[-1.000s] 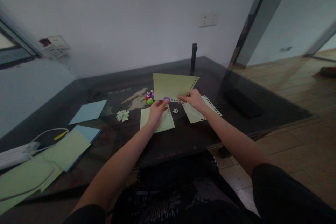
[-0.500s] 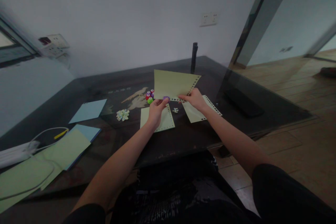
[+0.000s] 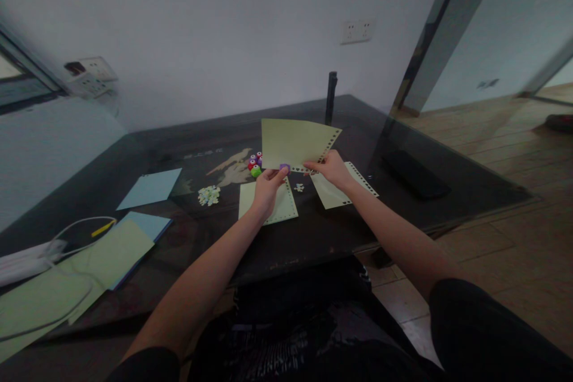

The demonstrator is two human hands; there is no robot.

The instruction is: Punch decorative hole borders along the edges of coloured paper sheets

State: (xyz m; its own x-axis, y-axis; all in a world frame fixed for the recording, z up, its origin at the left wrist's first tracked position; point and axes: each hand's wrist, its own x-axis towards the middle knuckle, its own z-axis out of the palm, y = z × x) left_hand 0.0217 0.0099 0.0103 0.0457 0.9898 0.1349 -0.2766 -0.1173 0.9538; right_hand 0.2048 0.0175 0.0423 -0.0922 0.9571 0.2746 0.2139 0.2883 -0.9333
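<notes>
While the left hand [image 3: 265, 194] closes thumb and fingers around a small purple punch [image 3: 285, 168], the right hand [image 3: 335, 170] pinches a yellow-green sheet [image 3: 290, 140] near its lower right corner. This sheet is raised above the desk [image 3: 308, 245], tilted up toward the wall [image 3: 224, 42], with the punch at its lower edge, beside the left thumb. Dark holes run along its right side and part of its bottom edge. Just left of the raised sheet sits a cluster of round red, purple and green pieces [image 3: 255, 163], partly hidden behind it. Below the left hand lies another pale green sheet [image 3: 249, 202], its right and lower edges dotted with holes; a third perforated sheet [image 3: 329, 196] lies flat, partly under the right forearm. Between these two is a little group of paper cutouts [image 3: 299, 188], and a larger heap of cutouts [image 3: 209, 195] lies farther left. Beyond that heap are a light blue sheet [image 3: 150, 188] and overlapping green papers [image 3: 128, 250], a white cable crossing some of them. An upright black post [image 3: 330, 98] stands behind the raised sheet, and a dark flat object [image 3: 416, 174] lies toward the right.
</notes>
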